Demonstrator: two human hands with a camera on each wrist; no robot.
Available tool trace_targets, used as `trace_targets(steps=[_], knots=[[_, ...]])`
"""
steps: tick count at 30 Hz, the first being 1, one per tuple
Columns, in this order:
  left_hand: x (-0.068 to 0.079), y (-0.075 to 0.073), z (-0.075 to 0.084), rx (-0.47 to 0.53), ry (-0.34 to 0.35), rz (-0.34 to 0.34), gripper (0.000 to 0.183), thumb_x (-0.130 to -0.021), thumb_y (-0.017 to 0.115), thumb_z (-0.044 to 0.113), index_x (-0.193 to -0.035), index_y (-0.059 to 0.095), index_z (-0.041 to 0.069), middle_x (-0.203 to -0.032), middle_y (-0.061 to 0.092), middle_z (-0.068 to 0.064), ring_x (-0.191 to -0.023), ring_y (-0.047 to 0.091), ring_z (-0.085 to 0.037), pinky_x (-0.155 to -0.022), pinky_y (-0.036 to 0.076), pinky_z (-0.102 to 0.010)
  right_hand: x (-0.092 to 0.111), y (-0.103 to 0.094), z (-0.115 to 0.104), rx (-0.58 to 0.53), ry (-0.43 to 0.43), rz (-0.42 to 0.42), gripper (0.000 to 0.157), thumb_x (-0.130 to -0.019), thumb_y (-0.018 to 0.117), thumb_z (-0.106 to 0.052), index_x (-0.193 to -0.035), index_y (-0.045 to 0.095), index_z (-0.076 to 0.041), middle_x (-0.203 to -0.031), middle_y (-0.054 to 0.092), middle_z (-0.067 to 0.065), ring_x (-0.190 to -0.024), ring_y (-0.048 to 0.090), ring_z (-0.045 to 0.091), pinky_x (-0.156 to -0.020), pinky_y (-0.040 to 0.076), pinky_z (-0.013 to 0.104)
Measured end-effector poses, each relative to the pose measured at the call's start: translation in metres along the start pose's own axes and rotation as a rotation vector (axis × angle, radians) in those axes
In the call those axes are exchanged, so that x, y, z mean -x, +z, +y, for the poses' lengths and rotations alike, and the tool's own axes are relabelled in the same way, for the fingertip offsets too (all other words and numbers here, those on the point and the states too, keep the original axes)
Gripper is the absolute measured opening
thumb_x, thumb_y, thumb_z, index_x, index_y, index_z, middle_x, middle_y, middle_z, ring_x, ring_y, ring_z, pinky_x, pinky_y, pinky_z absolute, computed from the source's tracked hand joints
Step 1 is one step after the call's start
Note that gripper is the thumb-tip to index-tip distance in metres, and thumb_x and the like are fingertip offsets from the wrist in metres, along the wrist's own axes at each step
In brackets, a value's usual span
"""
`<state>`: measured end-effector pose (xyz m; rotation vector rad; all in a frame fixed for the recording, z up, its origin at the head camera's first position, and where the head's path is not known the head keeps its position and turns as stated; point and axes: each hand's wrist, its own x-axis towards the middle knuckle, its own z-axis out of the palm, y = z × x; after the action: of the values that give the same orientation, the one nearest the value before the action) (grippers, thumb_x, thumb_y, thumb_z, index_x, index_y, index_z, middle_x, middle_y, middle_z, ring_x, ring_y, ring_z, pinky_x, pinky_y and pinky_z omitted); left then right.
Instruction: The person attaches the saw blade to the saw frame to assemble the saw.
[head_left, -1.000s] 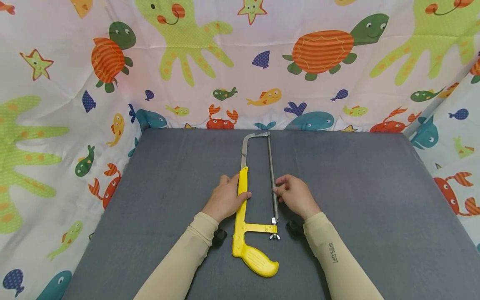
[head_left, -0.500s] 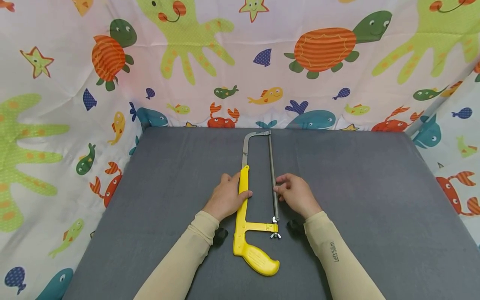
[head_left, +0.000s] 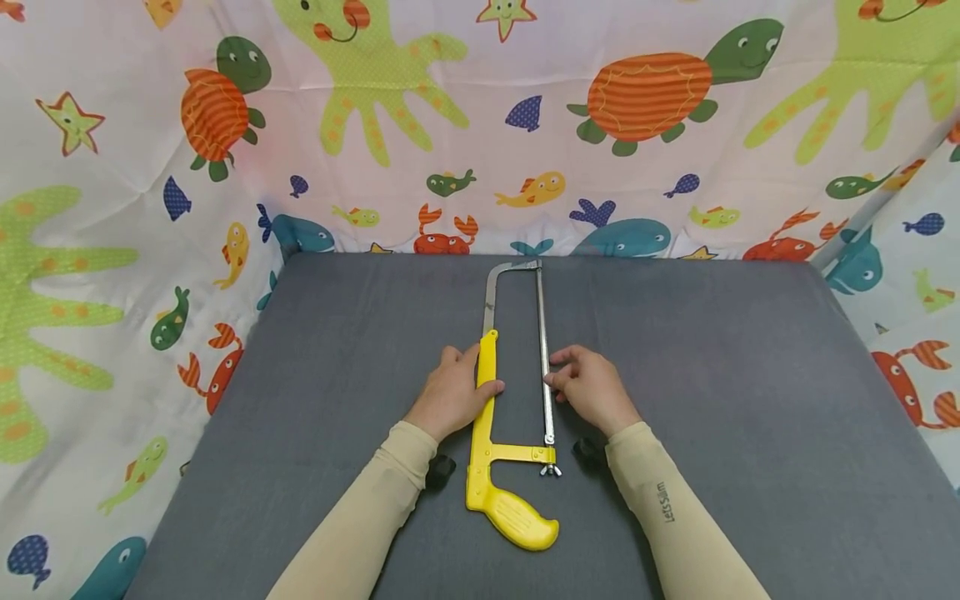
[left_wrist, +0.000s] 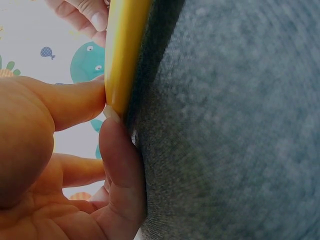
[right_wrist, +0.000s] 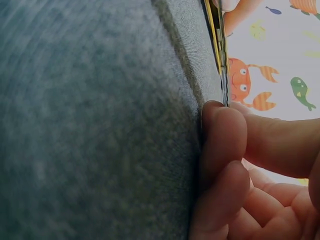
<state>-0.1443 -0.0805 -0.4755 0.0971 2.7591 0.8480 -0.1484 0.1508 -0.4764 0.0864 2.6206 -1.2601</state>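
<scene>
A hacksaw [head_left: 522, 453] with a yellow handle lies on the grey table, its metal front end pointing away from me. My left hand [head_left: 454, 396] holds the yellow part of the frame, thumb over the top and fingers along the outer side. In the left wrist view the yellow frame [left_wrist: 125, 50] sits between thumb and fingers. On the other side, my right hand [head_left: 592, 390] pinches the hacksaw blade [head_left: 543, 333] near its middle. The right wrist view shows the thin blade [right_wrist: 224, 82] running into the fingertips. A wing nut [head_left: 551, 471] sits at the blade's near end.
The grey table [head_left: 735, 375] runs back to a curtain [head_left: 480, 117] printed with sea animals, which also hangs along the left and right sides. A small dark object [head_left: 440, 472] shows under the left wrist, another dark piece [head_left: 589, 452] under the right.
The blade has turned a little in my right fingers: its face looks brighter and its near end has shifted slightly left. My left hand keeps its hold on the frame.
</scene>
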Motion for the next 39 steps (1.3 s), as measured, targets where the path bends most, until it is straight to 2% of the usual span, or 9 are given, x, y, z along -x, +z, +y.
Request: trace_targets(steps=[13,20,25,29,33,39], knots=[[0.002,0.0,0.003,0.001,0.013,0.007,0.081,-0.103,0.075,0.043,-0.169,0.039,0.012,-0.136,0.052,-0.018,-0.083,0.061,-0.025,-0.077,0.056,-0.035,0.005,-0.008,-0.002,0.048,-0.007,-0.012,0.034,-0.102,0.076,-0.021,-0.13,0.067,-0.004,-0.084,0.077,0.004,-0.071,0.07,0.015,-0.074,0.051,0.033],[0.003,-0.002,-0.005,-0.008,0.046,-0.024,0.086,-0.101,0.076,0.048,-0.169,0.038,0.011,-0.133,0.054,-0.018,-0.085,0.06,-0.024,-0.076,0.054,-0.035,0.011,-0.006,0.004,0.042,-0.037,-0.002,0.024,-0.103,0.074,-0.019,-0.122,0.07,-0.005,-0.084,0.078,0.003,-0.073,0.071,0.015,-0.075,0.049,0.031],[0.011,-0.006,-0.021,0.044,0.075,-0.121,0.099,-0.092,0.085,0.051,-0.17,0.036,0.016,-0.121,0.054,-0.006,-0.087,0.059,-0.017,-0.074,0.05,-0.03,0.027,-0.009,0.015,0.051,-0.074,-0.081,0.022,-0.101,0.077,-0.021,-0.117,0.072,-0.006,-0.085,0.077,0.0,-0.077,0.07,0.013,-0.077,0.049,0.03],[0.02,-0.012,-0.028,0.137,0.091,-0.186,0.116,-0.081,0.096,0.049,-0.173,0.03,0.02,-0.123,0.052,-0.001,-0.093,0.058,-0.015,-0.077,0.051,-0.03,0.043,-0.015,0.025,0.053,-0.122,-0.163,0.026,-0.098,0.08,-0.026,-0.116,0.071,-0.01,-0.087,0.075,-0.003,-0.079,0.066,0.013,-0.075,0.049,0.03],[0.025,-0.015,-0.031,0.207,0.114,-0.223,0.128,-0.073,0.102,0.046,-0.174,0.027,0.022,-0.13,0.051,-0.002,-0.097,0.058,-0.016,-0.083,0.053,-0.031,0.056,-0.021,0.03,0.057,-0.172,-0.233,0.033,-0.089,0.09,-0.031,-0.11,0.071,-0.014,-0.086,0.07,-0.003,-0.076,0.062,0.014,-0.07,0.049,0.028],[0.027,-0.014,-0.036,0.266,0.124,-0.25,0.134,-0.068,0.106,0.037,-0.174,0.025,0.025,-0.134,0.049,-0.003,-0.1,0.058,-0.017,-0.089,0.053,-0.033,0.066,-0.021,0.031,0.049,-0.236,-0.302,0.04,-0.079,0.098,-0.028,-0.104,0.07,-0.014,-0.084,0.064,-0.001,-0.076,0.06,0.013,-0.07,0.049,0.025]])
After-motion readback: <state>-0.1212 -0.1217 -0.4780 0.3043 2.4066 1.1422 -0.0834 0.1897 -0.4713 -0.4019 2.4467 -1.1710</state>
